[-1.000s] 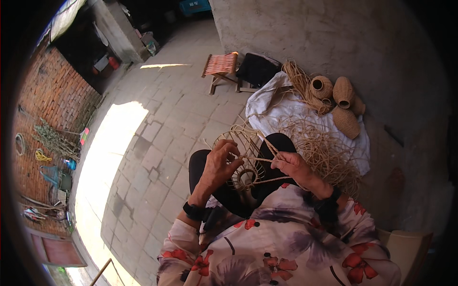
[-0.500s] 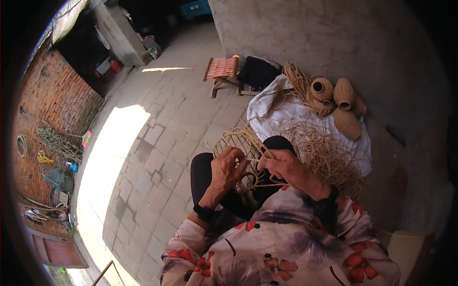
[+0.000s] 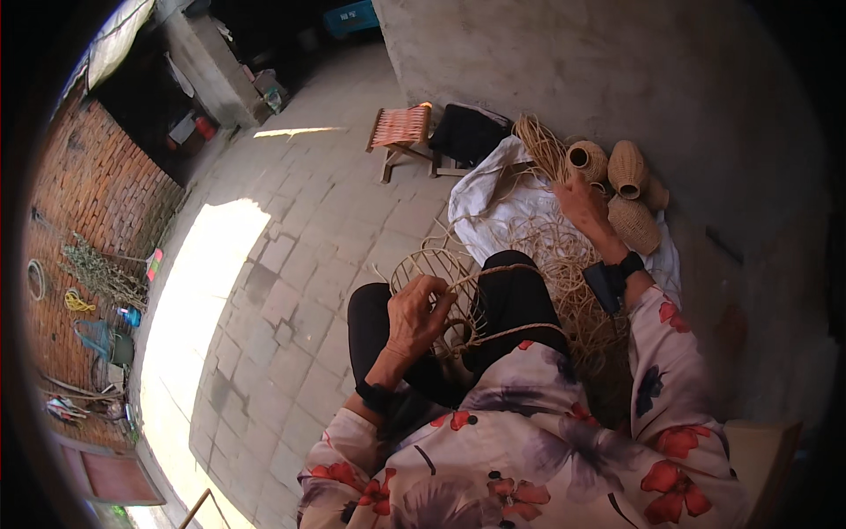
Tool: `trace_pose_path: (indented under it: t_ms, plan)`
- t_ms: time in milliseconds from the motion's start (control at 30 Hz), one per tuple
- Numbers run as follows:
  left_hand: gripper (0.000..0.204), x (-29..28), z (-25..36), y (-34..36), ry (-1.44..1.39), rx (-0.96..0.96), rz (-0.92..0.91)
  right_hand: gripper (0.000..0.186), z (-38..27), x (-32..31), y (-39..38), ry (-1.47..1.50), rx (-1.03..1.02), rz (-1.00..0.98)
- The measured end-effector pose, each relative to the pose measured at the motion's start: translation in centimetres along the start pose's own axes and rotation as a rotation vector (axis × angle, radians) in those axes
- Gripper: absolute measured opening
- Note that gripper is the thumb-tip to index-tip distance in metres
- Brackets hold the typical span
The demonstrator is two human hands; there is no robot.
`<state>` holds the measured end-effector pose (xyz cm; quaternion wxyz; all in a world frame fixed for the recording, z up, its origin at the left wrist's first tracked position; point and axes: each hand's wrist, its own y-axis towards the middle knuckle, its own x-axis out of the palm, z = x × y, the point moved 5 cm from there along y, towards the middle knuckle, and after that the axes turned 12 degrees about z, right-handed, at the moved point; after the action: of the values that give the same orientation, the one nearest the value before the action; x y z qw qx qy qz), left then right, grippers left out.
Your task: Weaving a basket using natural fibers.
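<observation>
My left hand (image 3: 418, 315) is closed, pinching the cord and rim of a partly woven basket (image 3: 434, 267) between my knees. Open loops of tan cord form its frame; my hand hides part of it. Two cords (image 3: 515, 331) stretch from it across my right thigh. Away from the basket, my right hand (image 3: 583, 208) is over the white cloth, fingers bent, beside a bundle of tan strands (image 3: 539, 141) and a small woven vase (image 3: 589, 160). Its fingertips are too indistinct to show what they hold.
Several woven vases (image 3: 627, 167) and a heap of loose strands (image 3: 573, 286) lie on a white cloth (image 3: 476, 198). A folding stool (image 3: 399, 130) and a black-covered seat (image 3: 470, 134) stand beyond, near a grey wall (image 3: 546, 62). A brick wall (image 3: 101, 167) runs along the left.
My right hand has left the basket and moved forward and right to the strand bundle. The cords now stretch across my right thigh. My left hand has stayed at the basket.
</observation>
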<state>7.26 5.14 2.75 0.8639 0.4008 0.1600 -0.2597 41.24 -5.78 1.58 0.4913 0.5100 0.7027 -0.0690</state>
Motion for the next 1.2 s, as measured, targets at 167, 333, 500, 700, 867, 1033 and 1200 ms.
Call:
trace_pose_path:
  t_ms: [167, 333, 500, 700, 867, 1033, 1200]
  plan:
    - [0.017, -0.1, -0.2, 0.2, -0.065, -0.059, -0.038, 0.009, -14.8, -0.8, -5.5, 0.573, -0.589, 0.162]
    - [0.017, -0.9, 0.3, 0.2, -0.062, -0.005, 0.037, 0.005, -17.6, 1.7, -11.3, 0.591, -0.62, -0.333]
    - [0.016, -0.6, -0.9, -0.2, -0.106, -0.143, -0.084, 0.015, -17.9, 3.1, -12.1, 0.602, -0.455, -0.681]
    - [0.016, -0.3, -0.9, 1.7, -0.121, -0.483, -0.343, 0.011, -17.5, -1.4, -10.5, 0.678, -0.672, 0.043]
    - [0.03, -1.1, 1.0, 2.6, -0.408, -0.391, -0.564, 0.011, -15.7, -6.3, -13.4, 0.711, -0.552, 0.127]
    - [0.021, -1.2, 2.1, 3.6, -0.637, -0.556, -0.541, 0.011, -12.8, -1.1, -16.6, 0.757, -0.305, -0.101]
    - [0.036, -0.8, 0.1, 3.1, -0.642, -0.347, -0.678, 0.016, -13.1, 1.4, -17.5, 0.731, -0.16, -0.173]
